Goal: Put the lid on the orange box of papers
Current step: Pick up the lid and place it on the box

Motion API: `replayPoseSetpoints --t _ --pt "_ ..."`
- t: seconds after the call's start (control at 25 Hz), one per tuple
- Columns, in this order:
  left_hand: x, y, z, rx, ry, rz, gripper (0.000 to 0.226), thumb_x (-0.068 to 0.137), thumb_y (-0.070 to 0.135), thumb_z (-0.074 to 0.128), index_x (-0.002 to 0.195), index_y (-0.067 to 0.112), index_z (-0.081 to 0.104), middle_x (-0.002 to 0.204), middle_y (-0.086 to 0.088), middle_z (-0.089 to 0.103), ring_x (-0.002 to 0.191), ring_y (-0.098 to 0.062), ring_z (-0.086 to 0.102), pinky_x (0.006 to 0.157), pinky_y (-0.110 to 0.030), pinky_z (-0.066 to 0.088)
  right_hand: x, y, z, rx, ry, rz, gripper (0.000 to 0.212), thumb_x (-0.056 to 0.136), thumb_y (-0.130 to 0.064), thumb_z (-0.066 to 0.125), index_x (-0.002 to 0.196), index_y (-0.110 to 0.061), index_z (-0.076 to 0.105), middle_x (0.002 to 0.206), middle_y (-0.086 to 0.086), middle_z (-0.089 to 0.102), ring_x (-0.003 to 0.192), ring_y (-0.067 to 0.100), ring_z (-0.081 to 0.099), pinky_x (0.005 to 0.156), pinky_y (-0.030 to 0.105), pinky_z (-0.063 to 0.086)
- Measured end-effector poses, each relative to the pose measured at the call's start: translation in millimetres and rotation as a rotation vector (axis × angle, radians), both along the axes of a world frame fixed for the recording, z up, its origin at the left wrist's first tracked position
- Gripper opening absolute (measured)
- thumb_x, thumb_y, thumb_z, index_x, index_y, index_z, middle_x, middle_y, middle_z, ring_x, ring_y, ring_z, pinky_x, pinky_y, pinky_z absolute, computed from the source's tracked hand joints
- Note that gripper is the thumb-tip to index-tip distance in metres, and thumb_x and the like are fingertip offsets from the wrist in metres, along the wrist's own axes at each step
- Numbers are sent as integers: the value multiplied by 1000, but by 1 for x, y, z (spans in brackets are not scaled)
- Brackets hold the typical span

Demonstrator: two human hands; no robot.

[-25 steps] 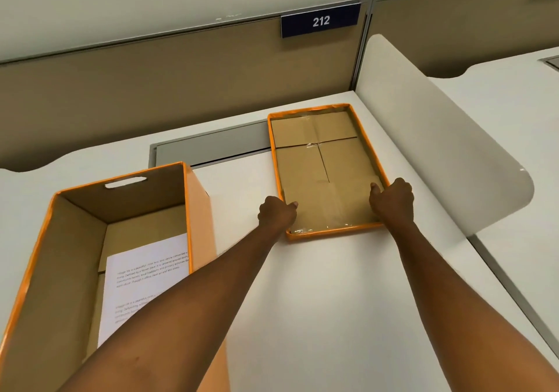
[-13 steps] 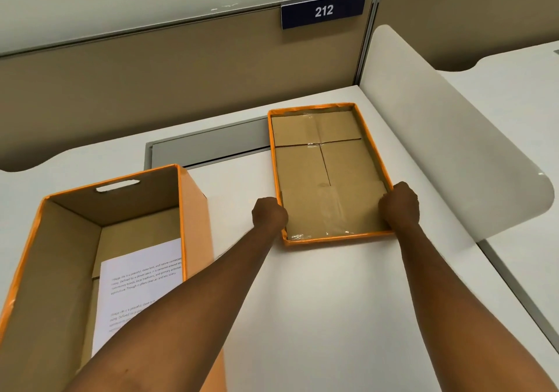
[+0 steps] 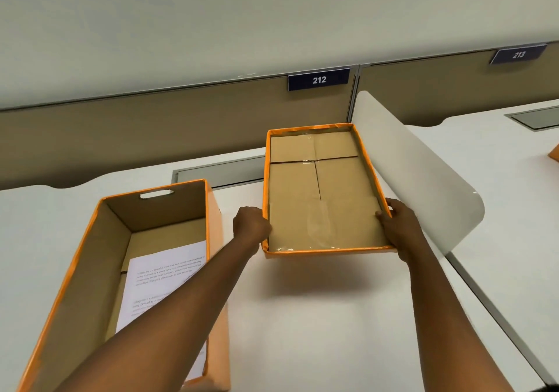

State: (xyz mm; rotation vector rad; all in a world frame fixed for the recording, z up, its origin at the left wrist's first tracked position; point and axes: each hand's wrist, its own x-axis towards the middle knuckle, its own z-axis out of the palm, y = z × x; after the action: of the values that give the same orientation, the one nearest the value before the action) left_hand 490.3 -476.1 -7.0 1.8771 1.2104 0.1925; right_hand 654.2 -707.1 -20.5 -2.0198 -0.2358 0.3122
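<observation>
The fingers (image 3: 383, 216) of the right hand (image 3: 403, 229) are curled over the right rim of the lid (image 3: 320, 192), tips lying inside against the brown cardboard; the left hand (image 3: 250, 225) is closed around the left rim, its fingertips hidden behind the wall, so how they are placed under the lid cannot be told. The lid is carried with its hollow side up, near edge raised clear of the bench (image 3: 317, 316), as the shadow beneath it indicates; whether the far edge touches the surface cannot be told. It stands just beside the curved white divider (image 3: 423, 179) on the right and apart from the orange box (image 3: 211, 231) at the left, which is open, with printed papers (image 3: 163, 273) lying on its floor. Judged step: lift and transfer, lid secured in both hands, not yet fitted. The next move calls for inverting the lid so the hollow faces down, carrying it left over the box opening, aligning all four rims with the box walls, then lowering evenly. Risk: a skewed lid may catch on a corner.
</observation>
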Motion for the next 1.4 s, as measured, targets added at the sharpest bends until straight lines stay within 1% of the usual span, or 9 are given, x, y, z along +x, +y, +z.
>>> replayPoseSetpoints --t 0.16,0.28,0.4,0.52,0.68,0.92,1.08,1.24,1.4 --pt "-27 -9 34 120 12 -59 23 81 17 72 75 5 53 73 -10 53 70 -23 51 57 -32 45 -42 -1 48 67 -130 -56 34 89 -7 51 119 -17 64 106 11 68 83 23 58 73 34 48" --pt "-32 -29 80 272 -218 -43 39 84 40 66 87 1 60 85 -13 62 83 -28 59 68 -32 47 -82 6 90 -31 -345 -53 43 85 -7 49 125 -18 60 108 11 68 91 28 61 75 31 46" --pt "-26 -58 127 -31 -453 -155 56 79 59 61 96 6 65 94 -12 66 90 -29 65 76 -44 57 -128 20 120 -130 -470 -67 50 88 -5 51 137 -18 50 121 9 64 106 30 61 86 37 50" --pt "-26 -81 155 -361 -409 -272 76 71 69 60 115 7 55 106 -14 64 94 -32 66 71 -41 59 -178 36 134 -157 -649 -37 42 92 -10 53 134 -14 50 111 8 68 97 28 65 78 38 54" --pt "-37 -81 149 -339 -611 -109 40 73 37 78 86 9 52 69 -4 55 61 -19 59 52 -26 48 -229 57 134 -162 -761 80 41 93 -6 44 133 -11 46 108 6 67 96 24 62 72 34 50" --pt "-114 -15 138 -419 -659 90 52 73 8 73 122 11 54 113 -16 66 96 -35 65 80 -48 55 -224 64 130 225 -328 404 62 81 -41 68 135 -21 46 129 -3 60 109 6 55 89 26 46" --pt "-188 35 134 -535 -629 25 61 70 17 74 127 16 54 115 -14 70 99 -36 70 75 -48 58 -189 67 94 -168 -224 172 77 85 -61 49 143 -12 33 146 12 42 131 30 43 100 43 39" --pt "-235 59 114 -600 -652 100 64 68 24 72 129 18 52 118 -16 70 100 -36 69 71 -45 58 -196 85 62 -130 190 340 73 86 -67 37 130 -9 47 134 14 54 108 29 58 83 40 45" --pt "-258 71 96 -505 -552 192 58 71 26 74 125 15 54 120 -17 65 99 -34 67 72 -44 55 -227 103 44 -58 213 333 61 87 -64 38 106 -9 57 108 10 65 86 25 61 73 36 47"
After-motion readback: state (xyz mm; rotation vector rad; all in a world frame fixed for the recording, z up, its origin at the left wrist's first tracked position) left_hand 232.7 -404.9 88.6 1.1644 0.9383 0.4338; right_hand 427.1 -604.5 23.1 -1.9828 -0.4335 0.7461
